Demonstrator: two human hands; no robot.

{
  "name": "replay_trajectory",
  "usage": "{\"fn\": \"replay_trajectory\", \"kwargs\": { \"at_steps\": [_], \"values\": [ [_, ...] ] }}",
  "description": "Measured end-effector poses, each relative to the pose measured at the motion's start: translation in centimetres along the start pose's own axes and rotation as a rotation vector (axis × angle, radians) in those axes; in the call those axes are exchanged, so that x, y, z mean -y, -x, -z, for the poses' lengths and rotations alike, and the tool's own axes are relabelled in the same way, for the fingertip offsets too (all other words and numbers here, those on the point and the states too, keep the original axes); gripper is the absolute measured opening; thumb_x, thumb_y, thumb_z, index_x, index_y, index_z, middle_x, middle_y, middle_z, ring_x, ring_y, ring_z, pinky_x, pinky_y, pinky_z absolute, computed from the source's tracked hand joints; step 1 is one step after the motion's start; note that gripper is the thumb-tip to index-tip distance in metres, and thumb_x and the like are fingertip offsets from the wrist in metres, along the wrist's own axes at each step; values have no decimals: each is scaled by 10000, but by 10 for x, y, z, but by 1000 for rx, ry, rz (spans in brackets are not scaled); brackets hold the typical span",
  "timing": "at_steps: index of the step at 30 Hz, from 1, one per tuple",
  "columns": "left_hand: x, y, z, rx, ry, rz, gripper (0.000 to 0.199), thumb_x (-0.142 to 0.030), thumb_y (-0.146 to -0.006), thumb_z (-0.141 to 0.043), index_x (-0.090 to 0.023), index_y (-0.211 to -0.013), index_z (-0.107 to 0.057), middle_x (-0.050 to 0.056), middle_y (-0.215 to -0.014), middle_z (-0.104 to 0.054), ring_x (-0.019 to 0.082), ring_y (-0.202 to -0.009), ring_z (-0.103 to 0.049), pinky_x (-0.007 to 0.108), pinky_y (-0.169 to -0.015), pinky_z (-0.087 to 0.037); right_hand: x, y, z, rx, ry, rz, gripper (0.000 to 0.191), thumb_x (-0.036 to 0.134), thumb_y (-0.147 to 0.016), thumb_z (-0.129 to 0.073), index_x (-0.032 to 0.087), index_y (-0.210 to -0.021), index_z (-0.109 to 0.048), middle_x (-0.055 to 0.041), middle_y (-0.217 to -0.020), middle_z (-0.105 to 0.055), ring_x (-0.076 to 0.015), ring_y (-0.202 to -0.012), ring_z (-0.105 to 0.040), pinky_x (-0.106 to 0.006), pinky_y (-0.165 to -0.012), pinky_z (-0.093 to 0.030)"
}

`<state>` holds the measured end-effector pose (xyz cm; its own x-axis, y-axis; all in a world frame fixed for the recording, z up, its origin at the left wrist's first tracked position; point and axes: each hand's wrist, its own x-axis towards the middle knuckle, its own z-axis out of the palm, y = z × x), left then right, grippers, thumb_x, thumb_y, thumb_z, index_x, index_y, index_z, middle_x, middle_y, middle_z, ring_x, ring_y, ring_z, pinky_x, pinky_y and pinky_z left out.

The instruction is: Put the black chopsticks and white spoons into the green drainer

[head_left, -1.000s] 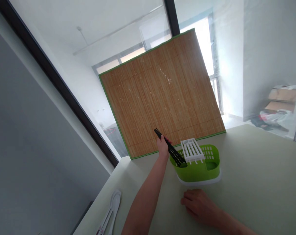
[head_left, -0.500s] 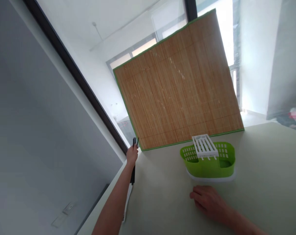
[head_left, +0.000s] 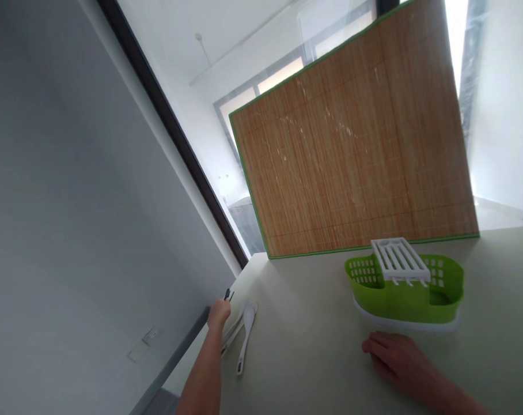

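My left hand (head_left: 219,313) is closed round several thin black chopsticks (head_left: 227,294) near the left edge of the table; only their tips show above my fist. White long-handled spoons (head_left: 248,324) lie on the table just right of that hand, partly overlapping. My right hand (head_left: 397,358) rests on the tabletop with its fingers curled together and nothing visible in them. Just beyond it stands a green utensil basket (head_left: 406,302) on a white base. A white slotted rack (head_left: 400,260) with small hooks sits across its middle.
A bamboo mat (head_left: 352,144) with green edging stands upright along the back of the pale table (head_left: 304,346), in front of glass. On the left, a grey wall (head_left: 93,230) runs beside the table's edge.
My left hand has drawn back toward me with the chopsticks, away from the mat's lower corner, and the spoons now show. The view has shifted left; my right hand stays by the basket.
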<state>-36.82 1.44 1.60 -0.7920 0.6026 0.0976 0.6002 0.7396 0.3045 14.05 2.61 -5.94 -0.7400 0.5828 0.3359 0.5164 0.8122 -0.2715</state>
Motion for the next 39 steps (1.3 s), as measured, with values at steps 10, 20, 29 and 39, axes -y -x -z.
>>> {"fn": "replay_trajectory", "kwargs": {
  "at_steps": [10,20,29,39],
  "values": [
    [15,23,-20,190,-116,-1,364,-409,-886,-446,-115,-952,-651,160,-1047,-674,258,-1003,-622,356,-824,-455,-5,2,-5,15,-39,-19,212,127,-859,-421,236,-942,-583,-20,-837,-615,-175,-749,-592,-290,-670,-376],
    [4,37,-33,87,-181,-55,509,-441,-879,-301,-92,-1002,-650,228,-1070,-643,363,-1053,-583,426,-839,-434,2,-1,3,-8,-42,-47,185,105,-834,-433,218,-872,-575,-9,-802,-605,-160,-734,-566,-269,-657,-349],
    [-22,37,-15,-91,-238,-157,435,-370,-843,-398,-147,-1176,-568,188,-1210,-564,368,-1140,-502,475,-880,-419,4,-3,5,-39,-19,-61,177,111,-815,-458,220,-898,-570,6,-836,-623,-147,-762,-566,-263,-670,-328],
    [-225,213,-7,185,572,-1202,287,-366,-860,-507,-271,-1112,-606,60,-1116,-604,127,-640,-566,289,-729,-466,8,-6,0,-23,29,-26,143,132,-811,-474,211,-880,-571,-1,-809,-616,-148,-727,-553,-264,-622,-294]
  ]
}}
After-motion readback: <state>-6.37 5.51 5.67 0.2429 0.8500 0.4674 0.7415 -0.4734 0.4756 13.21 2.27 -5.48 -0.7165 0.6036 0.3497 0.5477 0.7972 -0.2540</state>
